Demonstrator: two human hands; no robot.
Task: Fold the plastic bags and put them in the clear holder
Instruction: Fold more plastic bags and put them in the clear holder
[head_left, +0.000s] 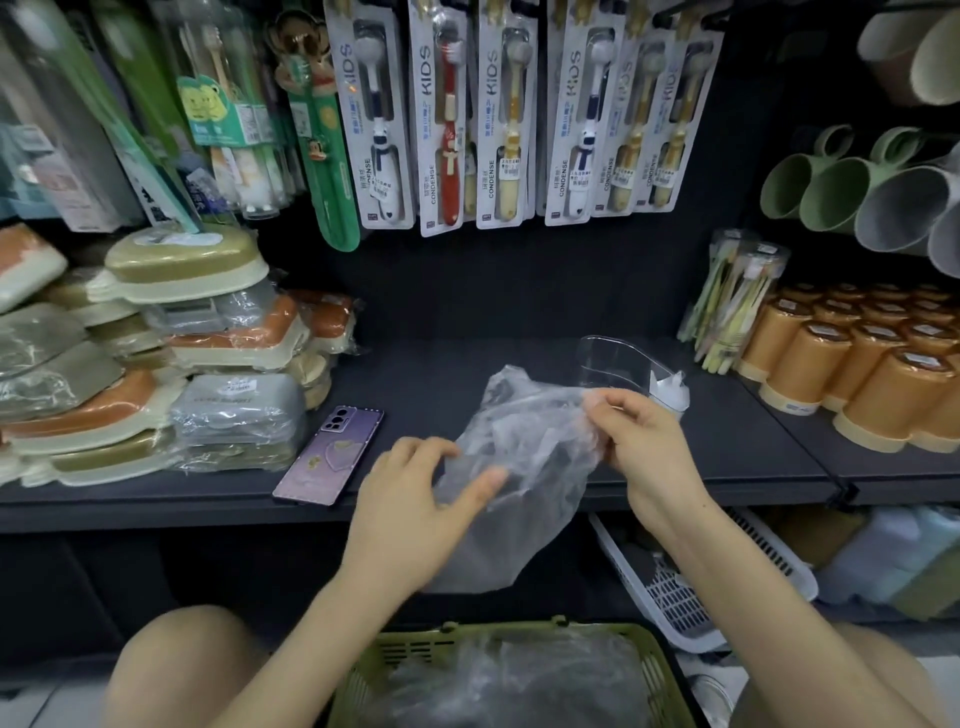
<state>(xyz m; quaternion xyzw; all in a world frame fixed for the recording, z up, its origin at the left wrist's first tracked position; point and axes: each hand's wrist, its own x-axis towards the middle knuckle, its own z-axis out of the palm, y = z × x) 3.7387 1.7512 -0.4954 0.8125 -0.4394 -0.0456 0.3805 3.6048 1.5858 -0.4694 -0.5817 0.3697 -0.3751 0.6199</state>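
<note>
Down by the knees, a green basket (655, 670) holds a heap of loose bags (509, 675). Above it, one crumpled plastic bag (524, 457) hangs over the front edge of the dark shelf (441, 374). The left hand (415, 499) grips its left side, thumb laid across the front. The right hand (644, 441) pinches its upper right edge with curled fingers. Just behind stands the clear holder (618, 364), with something white at its right end. A purple phone (330, 454) lies to the left, orange cups (857, 364) to the right.
</note>
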